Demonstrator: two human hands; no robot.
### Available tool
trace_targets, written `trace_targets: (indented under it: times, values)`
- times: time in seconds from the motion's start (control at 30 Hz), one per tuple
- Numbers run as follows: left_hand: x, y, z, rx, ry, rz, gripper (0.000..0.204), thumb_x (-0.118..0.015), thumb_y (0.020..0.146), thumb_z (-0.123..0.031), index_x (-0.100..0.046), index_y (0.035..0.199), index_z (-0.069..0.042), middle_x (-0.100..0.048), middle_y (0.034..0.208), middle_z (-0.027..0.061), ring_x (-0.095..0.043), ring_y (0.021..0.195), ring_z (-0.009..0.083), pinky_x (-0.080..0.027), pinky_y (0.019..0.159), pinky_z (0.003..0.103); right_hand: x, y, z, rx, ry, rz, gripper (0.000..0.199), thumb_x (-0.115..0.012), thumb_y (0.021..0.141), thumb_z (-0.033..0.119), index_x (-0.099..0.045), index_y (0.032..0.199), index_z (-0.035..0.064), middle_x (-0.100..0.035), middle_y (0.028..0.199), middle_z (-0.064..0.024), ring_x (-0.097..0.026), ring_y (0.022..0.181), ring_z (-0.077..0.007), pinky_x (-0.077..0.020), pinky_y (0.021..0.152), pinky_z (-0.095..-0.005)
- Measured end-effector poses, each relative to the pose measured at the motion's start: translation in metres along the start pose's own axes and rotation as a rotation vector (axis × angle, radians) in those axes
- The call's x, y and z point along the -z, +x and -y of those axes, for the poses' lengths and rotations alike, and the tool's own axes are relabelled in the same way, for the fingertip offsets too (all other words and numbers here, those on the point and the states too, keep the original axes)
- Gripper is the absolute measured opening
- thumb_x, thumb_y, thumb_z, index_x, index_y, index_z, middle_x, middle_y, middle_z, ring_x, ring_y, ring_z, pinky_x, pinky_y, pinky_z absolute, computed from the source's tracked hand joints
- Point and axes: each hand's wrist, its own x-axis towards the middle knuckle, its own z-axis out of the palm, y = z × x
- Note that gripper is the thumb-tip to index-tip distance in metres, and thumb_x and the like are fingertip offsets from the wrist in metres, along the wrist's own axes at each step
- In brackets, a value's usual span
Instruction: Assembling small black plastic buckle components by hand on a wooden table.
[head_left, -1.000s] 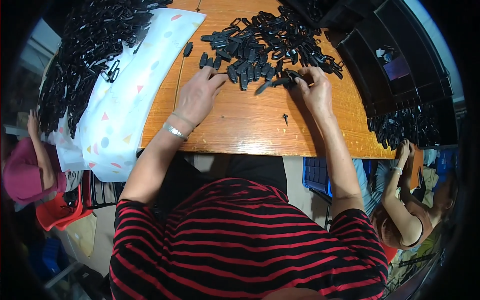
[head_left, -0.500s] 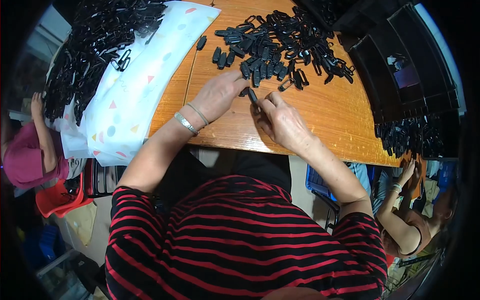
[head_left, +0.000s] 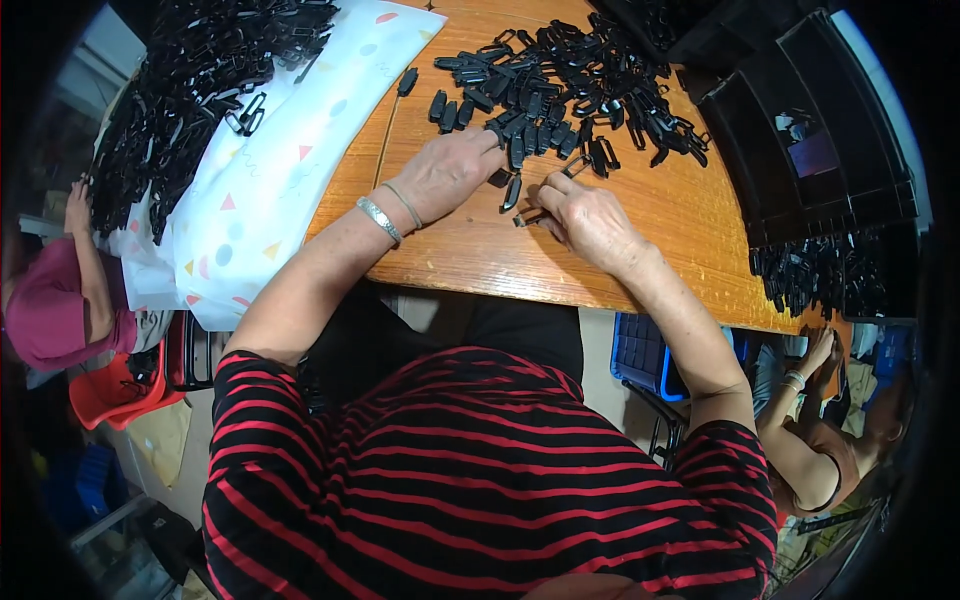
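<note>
Left hand [head_left: 457, 176], right hand [head_left: 592, 222] held apart; slim black plastic-looking piece [head_left: 525, 218] pinched in right, left's grip unclear; likely light, stiff, best gripped by long sides.

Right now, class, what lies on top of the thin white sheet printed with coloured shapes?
A heap of small black pieces, some loop-shaped, lies on the sheet. Whatever the heap covers cannot be seen.

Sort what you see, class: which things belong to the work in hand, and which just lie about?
Work in hand:
- left hand, at the black parts
- right hand, holding a dark piece
- wooden tabletop

Apparently just lying about:
- blue crate
- red chair
</note>
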Motion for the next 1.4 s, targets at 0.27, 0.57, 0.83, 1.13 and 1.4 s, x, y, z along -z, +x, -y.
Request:
trace_targets:
  times: [0.27, 0.57, 0.83, 1.13, 1.4]
  values:
    - [0.009, -0.004, -0.006, 0.287, -0.095, 0.117, 0.014, -0.059, 0.084, -0.009, -0.065, 0.096, -0.004, -0.055, 0.091, 0.0106, -0.059, 0.083, 0.0290, -0.050, 0.069, 0.037, -0.001, -0.016, -0.003, -0.148, 0.233, -0.134, 0.024, -0.071, 0.079, 0.005, -0.058, 0.099, 0.0015, -0.058, 0.086, -0.0122, -0.062, 0.073, -0.0276, -0.0514, 0.063, -0.0364]
    - [0.006, -0.009, -0.014, 0.282, -0.167, 0.037, 0.024, -0.068, 0.081, -0.009, -0.064, 0.103, -0.002, -0.058, 0.092, 0.0098, -0.062, 0.080, 0.0255, -0.051, 0.070, 0.035, -0.008, -0.005, 0.012, -0.289, 0.462, -0.363, 0.022, -0.069, 0.083, 0.006, -0.061, 0.103, -0.0011, -0.057, 0.085, -0.0064, -0.059, 0.071, -0.0127, -0.0489, 0.062, -0.0262]
    - [0.016, -0.010, -0.048, 0.786, -1.321, -0.300, 0.024, -0.065, 0.087, -0.002, -0.063, 0.110, 0.003, -0.066, 0.091, 0.0030, -0.060, 0.073, 0.0042, -0.049, 0.061, 0.019, -0.020, 0.010, 0.044, -0.328, 0.786, -0.600, 0.022, -0.066, 0.087, 0.002, -0.061, 0.108, -0.0017, -0.055, 0.092, -0.0014, -0.055, 0.073, -0.0052, -0.0467, 0.065, -0.0191]
    - [0.021, -0.020, -0.061, 0.778, -1.354, -0.376, 0.029, -0.062, 0.090, -0.003, -0.060, 0.118, 0.002, -0.064, 0.090, 0.0023, -0.060, 0.073, 0.0037, -0.048, 0.062, 0.017, -0.022, 0.015, 0.050, -0.201, 0.601, -0.657, 0.025, -0.069, 0.081, -0.002, -0.062, 0.104, 0.0007, -0.053, 0.086, -0.0021, -0.054, 0.069, -0.0074, -0.0441, 0.062, -0.0189]
    - [0.007, -0.031, -0.082, 0.781, -1.314, -0.491, 0.022, -0.054, 0.097, -0.014, -0.059, 0.113, 0.000, -0.059, 0.083, -0.0030, -0.049, 0.067, 0.0007, -0.040, 0.059, 0.015, -0.040, 0.017, 0.079, -0.328, 0.545, -0.680, 0.043, -0.077, 0.072, 0.001, -0.056, 0.109, 0.0026, -0.055, 0.085, -0.0087, -0.058, 0.067, -0.0151, -0.0483, 0.055, -0.0263]
